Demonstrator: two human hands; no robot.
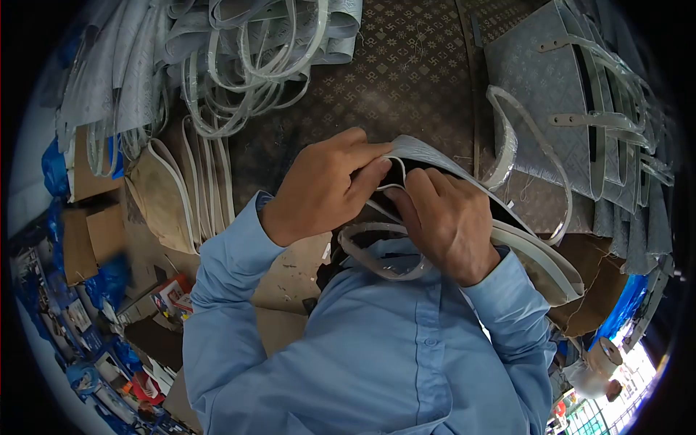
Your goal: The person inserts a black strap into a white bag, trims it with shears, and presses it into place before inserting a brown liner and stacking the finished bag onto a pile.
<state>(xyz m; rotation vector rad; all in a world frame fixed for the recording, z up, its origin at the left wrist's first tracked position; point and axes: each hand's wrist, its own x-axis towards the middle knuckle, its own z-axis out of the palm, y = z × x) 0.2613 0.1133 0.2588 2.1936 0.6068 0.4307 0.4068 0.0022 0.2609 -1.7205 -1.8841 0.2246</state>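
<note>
A partly made handbag (435,154), grey and patterned outside with a black inside, lies in front of my chest. My left hand (319,185) pinches the white piping (404,174) at its opening between thumb and fingers. Close beside it, my right hand (453,221) is closed on the same edge, thumb and curled fingers pressed together. A plastic-wrapped handle (384,272) loops below the hands, against my shirt. Another wrapped handle (558,185) arches at the right. The bag's pale lower edge (544,261) runs down past my right wrist.
Grey bag pieces with wrapped handles (254,69) are heaped at the upper left of the brown patterned table (384,80). Tan piped panels (163,192) stand at left; grey bags (536,94) are stacked at right. Cardboard boxes (107,232) sit far left. A person (591,380) is at lower right.
</note>
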